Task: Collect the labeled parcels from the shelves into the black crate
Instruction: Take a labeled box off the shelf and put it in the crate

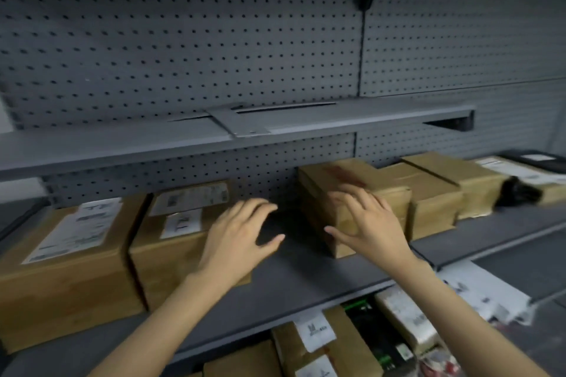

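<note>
- Both forearms reach in from the bottom edge toward the middle shelf, bare, hands spread in front of a gap between boxes.
- Left hand lies with fingers straight and apart, holding nothing; its palm rests against the right end of the labeled box, thumb pointing into the gap.
- Right hand is likewise spread and empty, fingers fanned over the near-left corner of the plain box; motion blur makes it hard to tell whether they touch it.
- Labeled box sits left of the gap, its long axis running back toward the pegboard, white labels on top. A larger labeled box stands just beside it, further left.
- Left hand is plainly the nearer one to a labeled parcel; the right would have to cross the gap.
- More boxes line up to the right, and labeled packages lie on the shelf below.
- Black crate is not in view.
</note>
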The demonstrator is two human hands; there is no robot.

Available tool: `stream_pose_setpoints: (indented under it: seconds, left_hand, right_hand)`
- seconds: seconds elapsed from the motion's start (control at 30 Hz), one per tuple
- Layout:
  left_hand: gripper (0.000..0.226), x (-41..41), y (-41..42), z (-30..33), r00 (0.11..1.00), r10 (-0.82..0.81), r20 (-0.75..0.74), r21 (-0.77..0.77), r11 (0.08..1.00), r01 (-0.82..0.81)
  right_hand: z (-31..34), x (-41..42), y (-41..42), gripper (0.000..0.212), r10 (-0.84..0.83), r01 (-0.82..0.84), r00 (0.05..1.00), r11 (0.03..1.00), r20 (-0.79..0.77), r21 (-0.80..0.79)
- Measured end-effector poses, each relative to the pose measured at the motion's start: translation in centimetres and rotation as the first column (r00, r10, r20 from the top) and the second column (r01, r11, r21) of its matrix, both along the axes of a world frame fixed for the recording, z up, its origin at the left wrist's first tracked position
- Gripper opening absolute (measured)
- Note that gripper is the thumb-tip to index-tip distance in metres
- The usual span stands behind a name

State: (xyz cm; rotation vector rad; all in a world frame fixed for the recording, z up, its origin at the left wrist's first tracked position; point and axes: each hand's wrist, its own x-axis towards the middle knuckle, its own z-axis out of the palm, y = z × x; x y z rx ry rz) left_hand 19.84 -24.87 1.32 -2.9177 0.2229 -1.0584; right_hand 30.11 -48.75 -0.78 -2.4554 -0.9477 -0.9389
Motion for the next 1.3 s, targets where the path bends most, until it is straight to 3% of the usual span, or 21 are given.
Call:
stream_pose_setpoints:
  seconds: [0.17,0.27,0.37,0.53,0.63,0.73,0.83,0.93,1.0,1.17,1.3]
  left_hand:
    - [0.056,6.3,-8.0,-0.4,0.988,-0.122,-0.097,-0.117,0.987,0.111]
    - [0.061,9.6,-11.0,-1.1,0.986,-0.118,-0.120,-0.167,0.981,0.097]
    - [0.060,11.3,-12.4,-2.4,0.991,-0.063,-0.119,-0.225,0.974,0.035]
    - [0.054,11.4,-13.1,-3.4,0.999,-0.006,-0.040,-0.279,0.960,-0.006]
    - [0.053,10.7,-13.0,-3.2,1.000,0.026,-0.016,-0.332,0.943,-0.030]
    - [0.052,9.2,-12.5,-3.1,0.999,0.044,0.016,-0.408,0.912,-0.034]
    - [0.053,7.4,-11.7,-3.1,0.998,0.060,0.025,-0.467,0.883,-0.042]
    - [0.057,6.0,-10.4,-3.0,0.995,0.100,-0.022,-0.438,0.893,-0.099]
    - [0.060,5.3,-9.5,-2.7,0.988,0.135,-0.077,-0.403,0.902,-0.155]
    - [0.068,4.2,-7.7,-2.6,0.961,0.210,-0.182,-0.354,0.898,-0.263]
    - [0.077,3.5,-7.6,0.4,0.975,0.220,0.011,-0.283,0.936,-0.209]
  right_hand:
    - [-0.2,3.5,-7.6,0.063,-0.157,0.158,0.985,0.987,-0.070,0.012]
    - [-0.8,6.5,-10.8,0.072,-0.182,0.180,0.969,0.983,-0.167,-0.029]
    - [-1.7,9.2,-12.2,0.073,-0.161,0.151,0.972,0.986,-0.172,-0.074]
    - [-2.6,10.5,-11.3,0.064,-0.015,0.013,0.991,1.000,-0.136,-0.020]
    - [-2.5,10.0,-10.5,0.061,0.159,-0.121,0.957,0.979,-0.242,0.167]
    - [-1.5,9.3,-9.9,0.061,0.316,-0.247,0.926,0.920,-0.205,0.303]
    - [0.3,8.5,-8.8,0.064,0.392,-0.349,0.910,0.900,-0.136,0.261]
    - [1.7,7.7,-7.4,0.065,0.435,-0.415,0.897,0.890,-0.082,0.189]
    - [1.9,7.5,-6.9,0.066,0.471,-0.440,0.875,0.869,-0.111,0.225]
    - [0.5,8.5,-8.3,0.071,0.383,-0.328,0.905,0.904,-0.183,0.274]
    - [-1.5,8.7,-8.4,0.067,0.365,-0.310,0.895,0.922,-0.257,0.232]
